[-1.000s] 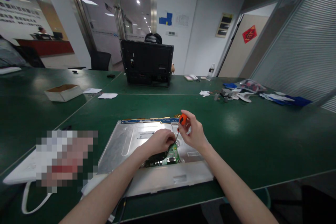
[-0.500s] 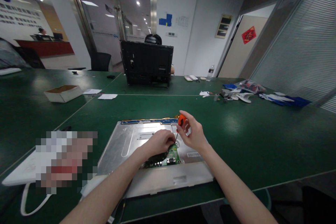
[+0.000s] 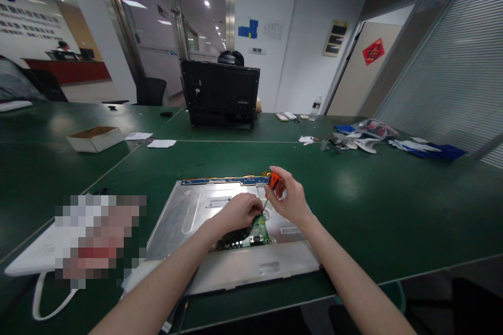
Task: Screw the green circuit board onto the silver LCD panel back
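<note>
Screwdriver (image 3: 274, 181), orange-handled, slants in the head view, its tip at the upper edge of the green circuit board (image 3: 259, 230), over a metal panel (image 3: 231, 270) on the table (image 3: 377, 193); the right hand (image 3: 292, 199) pinches its handle, fingers curled, while the left hand (image 3: 240, 210) bends beside the tip, any hold hidden

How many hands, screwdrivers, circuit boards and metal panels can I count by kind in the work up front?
Hands: 2, left hand and right hand
Screwdrivers: 1, orange screwdriver
Circuit boards showing: 2, green board and blue strip
Metal panels: 1, silver panel
Total: 6
</note>
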Demonstrator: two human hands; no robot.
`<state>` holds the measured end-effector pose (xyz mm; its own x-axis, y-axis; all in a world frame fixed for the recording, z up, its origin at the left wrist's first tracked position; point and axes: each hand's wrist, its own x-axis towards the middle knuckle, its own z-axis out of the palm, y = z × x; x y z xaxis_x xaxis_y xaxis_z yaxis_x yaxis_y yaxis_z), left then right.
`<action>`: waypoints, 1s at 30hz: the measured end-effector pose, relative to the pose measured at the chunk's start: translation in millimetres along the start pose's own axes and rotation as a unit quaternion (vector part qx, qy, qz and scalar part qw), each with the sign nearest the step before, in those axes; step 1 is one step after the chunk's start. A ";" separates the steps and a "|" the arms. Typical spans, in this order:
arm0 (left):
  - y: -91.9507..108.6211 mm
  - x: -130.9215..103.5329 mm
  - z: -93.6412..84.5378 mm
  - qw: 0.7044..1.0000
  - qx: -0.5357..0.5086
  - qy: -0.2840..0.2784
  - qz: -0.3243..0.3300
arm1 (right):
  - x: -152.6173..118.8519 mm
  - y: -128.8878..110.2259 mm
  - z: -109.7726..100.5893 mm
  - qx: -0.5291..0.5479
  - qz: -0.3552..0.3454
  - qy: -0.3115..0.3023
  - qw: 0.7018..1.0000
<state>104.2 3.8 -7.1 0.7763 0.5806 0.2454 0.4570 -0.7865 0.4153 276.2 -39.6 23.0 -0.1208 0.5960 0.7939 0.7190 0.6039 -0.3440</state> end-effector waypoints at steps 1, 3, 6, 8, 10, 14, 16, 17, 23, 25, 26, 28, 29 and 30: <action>0.4 0.0 -0.5 1.000 0.000 -0.002 0.000 | 0.0 0.0 -0.1 -0.004 0.001 0.000 1.000; 1.0 -0.2 -1.3 1.000 -0.001 -0.005 -0.001 | 0.4 -0.6 -0.8 -0.004 0.002 -0.003 1.000; 1.4 -0.4 -1.8 1.000 -0.003 -0.006 -0.001 | 1.1 -2.7 -3.1 0.015 0.004 -0.018 1.000; 1.3 -0.4 -1.8 1.000 -0.005 -0.006 -0.002 | 1.1 -3.8 -4.4 0.030 0.007 -0.028 0.999; 1.3 -0.4 -1.8 1.000 -0.008 -0.007 -0.004 | 0.7 -4.1 -5.1 0.037 0.016 -0.036 0.999; 1.6 -0.2 -1.9 1.000 -0.007 -0.009 -0.005 | -0.1 -2.9 -4.1 0.029 0.028 -0.029 0.999; 1.7 -0.1 -2.0 1.000 -0.008 -0.013 -0.008 | 0.0 -2.4 -3.0 0.024 0.023 -0.018 0.999; 1.7 -0.1 -2.0 1.000 -0.009 -0.014 -0.009 | 0.1 -2.2 -2.5 0.021 0.019 -0.012 1.000; 1.8 -0.9 -3.5 1.000 -0.014 -0.011 -0.007 | 0.7 -0.2 0.4 -0.002 0.002 0.004 1.000; 2.0 -1.0 -4.1 1.000 -0.018 -0.013 -0.009 | 0.6 0.4 0.5 -0.003 0.003 0.003 1.000; 2.1 -1.0 -4.2 1.000 -0.020 -0.014 -0.010 | 0.5 0.5 0.2 -0.001 0.005 0.001 1.000; 2.0 -0.8 -3.9 1.000 -0.022 -0.014 -0.011 | 0.4 -0.3 -0.9 0.009 0.010 -0.009 1.000; 2.0 -0.7 -3.5 1.000 -0.023 -0.013 -0.011 | 0.4 -1.0 -1.7 0.016 0.012 -0.015 1.000; 1.8 -0.6 -3.0 1.000 -0.023 -0.010 -0.010 | 0.4 -1.8 -2.6 0.023 0.014 -0.021 0.999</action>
<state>103.3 2.7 -3.8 0.7760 0.5916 0.2185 0.4531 -0.7640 0.4594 276.6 -41.8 25.2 -0.1308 0.6348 0.7615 0.6906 0.6094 -0.3894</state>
